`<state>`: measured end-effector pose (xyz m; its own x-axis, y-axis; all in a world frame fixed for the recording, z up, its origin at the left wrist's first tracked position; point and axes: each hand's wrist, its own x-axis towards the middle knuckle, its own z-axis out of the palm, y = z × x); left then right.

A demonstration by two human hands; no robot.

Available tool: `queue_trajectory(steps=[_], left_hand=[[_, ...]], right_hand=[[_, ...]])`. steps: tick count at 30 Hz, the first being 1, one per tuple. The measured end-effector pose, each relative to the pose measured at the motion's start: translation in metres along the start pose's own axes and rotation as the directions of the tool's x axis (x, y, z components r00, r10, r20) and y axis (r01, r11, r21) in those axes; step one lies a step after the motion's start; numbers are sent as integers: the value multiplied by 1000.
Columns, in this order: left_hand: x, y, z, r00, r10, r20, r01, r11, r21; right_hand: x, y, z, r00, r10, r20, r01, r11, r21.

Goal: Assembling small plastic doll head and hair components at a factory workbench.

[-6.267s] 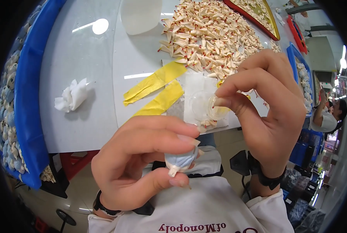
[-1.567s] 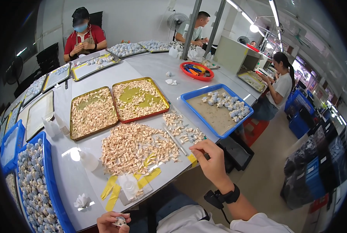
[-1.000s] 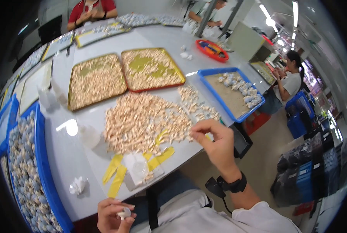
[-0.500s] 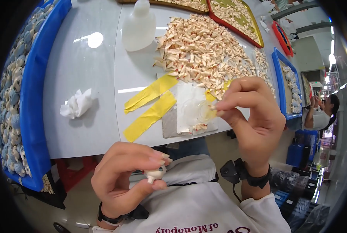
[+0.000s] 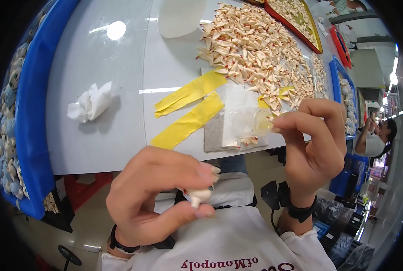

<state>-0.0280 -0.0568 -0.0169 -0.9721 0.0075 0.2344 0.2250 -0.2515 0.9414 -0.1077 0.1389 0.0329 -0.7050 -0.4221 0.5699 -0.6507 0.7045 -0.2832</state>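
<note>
Before my torso, my left hand point(image 5: 152, 194) pinches a small white figurine point(image 5: 201, 195) between thumb and fingers. The figurine has a dark mark on its side and a short stub pointing down; the fingers cover much of it. My right hand point(image 5: 312, 142) holds a tiny cream pointed piece point(image 5: 270, 119) by thumb and forefinger. That piece is at the edge of a clear shallow cup point(image 5: 261, 125), which stands on a white sheet point(image 5: 234, 101). A few red-tipped pieces point(image 5: 249, 141) lie beside the cup.
Beyond the cup spreads a heap of cream pointed pieces point(image 5: 255, 49). Two yellow tape strips point(image 5: 188, 121), a crumpled tissue point(image 5: 91, 103) and a translucent bottle point(image 5: 179, 18) are on the table. A blue crate point(image 5: 43, 117) of figurines stands left. Another person point(image 5: 373, 140) sits far right.
The view has tilted so the table sits higher and the bottle is partly cut off. Both hands appear farther right in the picture, still holding the same things.
</note>
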Motion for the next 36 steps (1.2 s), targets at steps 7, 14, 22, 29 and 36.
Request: queue_trajectory(steps=[7, 14, 22, 29, 36], left_hand=[[4, 1, 16, 984, -129, -119, 114, 985, -131], [5, -1, 30, 979, -123, -164, 82, 967, -241], [3, 9, 42, 954, -197, -224, 154, 968, -197], [-8, -3, 38, 988, -60, -144, 35, 985, -170], [-7, 5, 45, 957, -139, -254, 117, 988, -102]], right_hand=[[-5, -9, 2, 997, 40, 70, -46, 995, 94], [-11, -22, -8, 912, 389, 131, -368, 632, 682], [-29, -45, 1, 910, 366, 195, -357, 451, 818], [-35, -44, -4, 989, 145, 3, -123, 827, 549], [-34, -37, -2, 981, 183, 66, -181, 740, 648]])
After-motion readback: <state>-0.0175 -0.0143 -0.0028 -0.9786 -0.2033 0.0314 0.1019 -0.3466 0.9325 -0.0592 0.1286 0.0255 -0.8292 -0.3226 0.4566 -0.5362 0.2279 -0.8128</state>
